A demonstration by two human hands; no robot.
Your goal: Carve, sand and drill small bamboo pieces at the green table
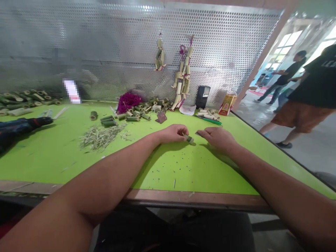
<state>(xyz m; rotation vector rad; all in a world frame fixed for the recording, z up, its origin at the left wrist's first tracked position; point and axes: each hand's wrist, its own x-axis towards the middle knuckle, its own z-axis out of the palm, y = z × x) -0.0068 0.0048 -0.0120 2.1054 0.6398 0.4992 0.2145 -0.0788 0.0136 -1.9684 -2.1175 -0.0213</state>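
My left hand (174, 133) is closed around a short green bamboo piece (189, 139), whose cut end points right and slightly toward me. Just to the right, my right hand (217, 137) is closed, knuckles up, with a small greyish tip (197, 133) poking out at its thumb side. What that tip belongs to is hidden in the fingers. A small gap separates the tip from the bamboo. Dark specks and a thin sliver (174, 183) lie on the green table top (210, 175) below my hands.
A pile of pale shavings (103, 136) lies left of centre. Behind are bamboo pieces (157, 103), purple string (128, 102), a brown scrap (161, 118), a phone (203, 97) and a green pen (212, 121). A power drill (23, 127) lies left. Bamboo figures (181, 80) hang on the mesh; people stand right.
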